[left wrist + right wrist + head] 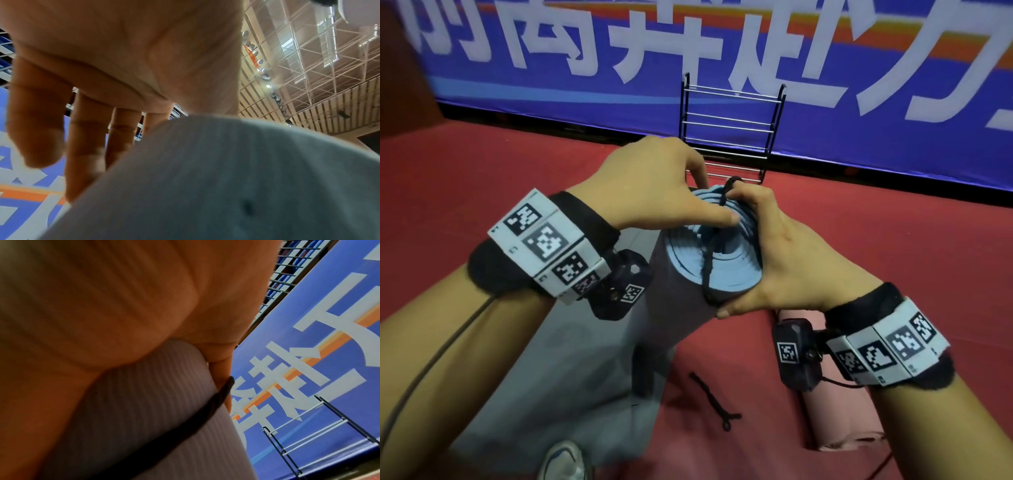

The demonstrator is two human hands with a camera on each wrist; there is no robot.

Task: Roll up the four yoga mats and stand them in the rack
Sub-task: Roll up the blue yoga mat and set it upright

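A rolled mat [674,301], grey outside with blue layers at its end, stands tilted between my hands; its ribbed side [156,402] fills the right wrist view. A black cord [710,263] runs across the spiral end. My right hand [767,253] cups the roll's right side, a finger hooked in the cord at the top and the thumb pinning it low. My left hand [654,192] arches over the end, thumb pressing on the spiral, its fingers [86,146] straight over the far edge. The wire rack [732,126] stands just behind, against the banner.
A pink rolled mat [835,414] lies on the red carpet at lower right. A second black cord [717,402] lies loose on the carpet in front of me. A pale grey sheet [544,359] spreads at lower left, with a shoe [565,459] at its edge.
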